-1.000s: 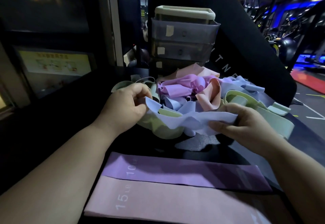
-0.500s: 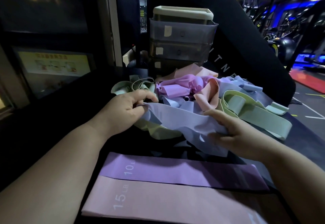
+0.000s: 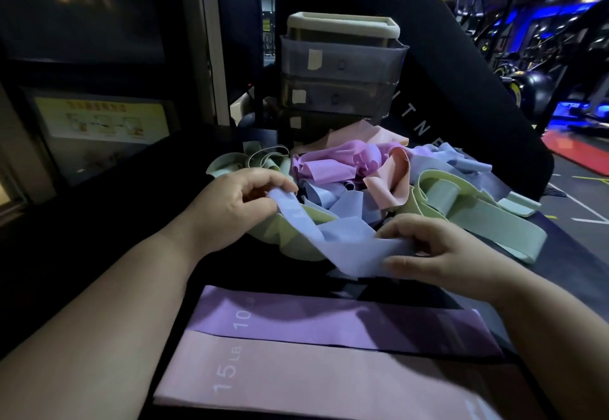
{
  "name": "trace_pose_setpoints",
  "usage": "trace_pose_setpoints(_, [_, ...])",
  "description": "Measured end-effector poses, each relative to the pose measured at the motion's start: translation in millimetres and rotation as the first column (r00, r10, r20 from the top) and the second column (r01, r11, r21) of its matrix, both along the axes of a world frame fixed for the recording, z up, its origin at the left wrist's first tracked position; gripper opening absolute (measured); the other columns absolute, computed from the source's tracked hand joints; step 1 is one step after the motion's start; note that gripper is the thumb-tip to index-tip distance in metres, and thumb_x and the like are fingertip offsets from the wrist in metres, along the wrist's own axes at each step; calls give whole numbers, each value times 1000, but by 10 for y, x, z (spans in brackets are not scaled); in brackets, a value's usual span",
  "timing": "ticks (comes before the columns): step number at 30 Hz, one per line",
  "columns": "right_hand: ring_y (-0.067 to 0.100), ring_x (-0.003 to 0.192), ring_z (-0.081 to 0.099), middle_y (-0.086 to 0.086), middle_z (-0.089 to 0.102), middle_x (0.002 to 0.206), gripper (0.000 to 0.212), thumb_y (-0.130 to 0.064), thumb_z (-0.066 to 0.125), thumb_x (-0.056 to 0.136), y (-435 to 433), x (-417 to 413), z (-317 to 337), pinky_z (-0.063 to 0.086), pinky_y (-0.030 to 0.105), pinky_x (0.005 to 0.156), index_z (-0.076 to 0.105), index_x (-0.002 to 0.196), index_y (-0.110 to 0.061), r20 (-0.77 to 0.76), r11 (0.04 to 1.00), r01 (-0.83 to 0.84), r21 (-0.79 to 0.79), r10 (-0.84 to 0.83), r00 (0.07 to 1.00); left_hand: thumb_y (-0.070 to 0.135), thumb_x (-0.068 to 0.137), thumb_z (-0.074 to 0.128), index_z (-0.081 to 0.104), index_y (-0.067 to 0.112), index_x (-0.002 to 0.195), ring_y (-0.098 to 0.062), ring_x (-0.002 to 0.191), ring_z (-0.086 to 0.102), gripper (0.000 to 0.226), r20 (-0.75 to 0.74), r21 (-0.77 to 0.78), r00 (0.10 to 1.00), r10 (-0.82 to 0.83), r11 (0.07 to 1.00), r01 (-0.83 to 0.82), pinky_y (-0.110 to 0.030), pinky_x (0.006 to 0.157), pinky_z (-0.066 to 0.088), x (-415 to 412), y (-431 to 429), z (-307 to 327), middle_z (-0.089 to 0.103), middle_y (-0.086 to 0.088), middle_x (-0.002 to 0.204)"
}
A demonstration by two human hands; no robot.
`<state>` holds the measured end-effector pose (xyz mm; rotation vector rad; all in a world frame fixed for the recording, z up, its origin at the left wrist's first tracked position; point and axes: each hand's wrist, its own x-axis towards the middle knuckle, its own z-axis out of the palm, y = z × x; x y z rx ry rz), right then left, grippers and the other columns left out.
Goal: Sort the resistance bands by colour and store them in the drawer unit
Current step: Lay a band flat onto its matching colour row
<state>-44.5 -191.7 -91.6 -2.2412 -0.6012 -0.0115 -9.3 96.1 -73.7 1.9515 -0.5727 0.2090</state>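
Halfway through teasing a pale blue band (image 3: 346, 241) out of the tangled pile (image 3: 329, 169) here. Pinching one end with the left hand (image 3: 230, 209) up at the pile's near edge and gripping the other end with the right hand (image 3: 438, 251), lower and nearer, so hands apart with a twisted length of band in between. Looks like the pull-free-and-flatten step, going by the purple 10 lb band (image 3: 329, 324) and pink 15 lb band (image 3: 313, 383) already laid flat side by side at the near edge of the dark table (image 3: 566, 265). Best bet: lift clear of the yellow-green band (image 3: 290, 245) underneath before pulling, or risk dragging half the heap along. Then untwist, smooth into a flat loop, and lay it down just beyond the purple one, edges parallel, print up if possible. Worth sticking to one stack per colour, with plenty more blue, lilac, peach and green to go. Drawer unit (image 3: 339, 67) right behind the pile, fronts looking closed, can't tell what's inside. No rush to open one until done with a colour.
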Motion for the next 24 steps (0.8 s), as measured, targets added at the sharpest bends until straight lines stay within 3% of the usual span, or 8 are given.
trace_pose_setpoints(2, [9, 93, 63, -10, 65, 99, 48, -71, 69, 63, 3, -18, 27, 49, 22, 83, 71, 96, -37, 13, 998, -12, 57, 11, 1000, 26, 75, 53, 72, 23, 96, -11, 89, 64, 28, -7, -59, 999, -49, 997, 48, -19, 79, 48, -17, 7, 21, 71, -1, 100])
trace_pose_setpoints(4, [6, 99, 63, -10, 69, 102, 56, -78, 62, 65, 19, -43, 69, 47, 15, 86, 74, 97, -33, 7, 985, -22, 172, 22, 1000, 42, 79, 50, 73, 24, 93, -6, 90, 63, 32, 36, -99, 999, -35, 994, 38, -10, 76, 45, -13, 17, 32, 71, 2, 102])
trace_pose_setpoints(6, [6, 100, 63, -10, 71, 100, 51, -74, 61, 71, 33, -47, 74, 45, 13, 87, 76, 95, -32, 69, 969, -16, 247, -1, 998, 48, 83, 52, 72, 28, 86, -6, 91, 64, 29, 102, -126, 994, 50, 991, -37, -6, 73, 44, -2, 16, 30, 70, 9, 101])
trace_pose_setpoints(10, [2, 81, 63, -10, 72, 87, 13, -42, 76, 71, 68, -3, 51, 48, 11, 75, 79, 81, -34, 107, 884, 17, 468, -75, 991, 20, 85, 63, 70, 29, 81, 1, 72, 59, 12, 222, -173, 955, 196, 972, -160, -10, 67, 45, 56, 0, 5, 70, 16, 82])
trace_pose_setpoints(13, [4, 78, 65, -6, 74, 84, 45, -54, 87, 46, 34, 30, 44, 52, 14, 75, 80, 82, -27, 65, 772, -2, 635, -50, 997, 13, 83, 66, 65, 32, 92, 3, 76, 59, 22, 261, -218, 945, 197, 966, -141, -9, 71, 44, 95, 25, -8, 67, 19, 82])
trace_pose_setpoints(18, [8, 77, 66, -3, 73, 83, 61, -45, 94, 33, -23, 85, 80, 53, 16, 72, 79, 88, -23, -5, 620, 36, 784, -51, 999, 7, 88, 64, 58, 34, 109, -1, 75, 55, 35, 198, -299, 963, 184, 947, -119, -11, 70, 44, 115, 53, 8, 58, 6, 84])
trace_pose_setpoints(21, [16, 77, 59, 5, 66, 85, 47, -18, 92, 52, -20, 73, 62, 52, 17, 70, 77, 96, -27, -20, 704, 33, 709, -26, 999, 0, 90, 58, 59, 25, 110, -5, 73, 55, 32, 29, -319, 996, 85, 945, -71, -13, 64, 46, 99, 34, 21, 58, 1, 85])
trace_pose_setpoints(24, [22, 77, 49, 11, 60, 87, 58, 14, 69, 74, 29, 44, 10, 47, 25, 69, 76, 94, -40, -38, 871, 87, 483, -78, 996, 0, 90, 58, 60, 24, 107, -4, 72, 55, 30, -109, -120, 994, 6, 993, -19, -13, 60, 47, 95, 11, -28, 59, 2, 86])
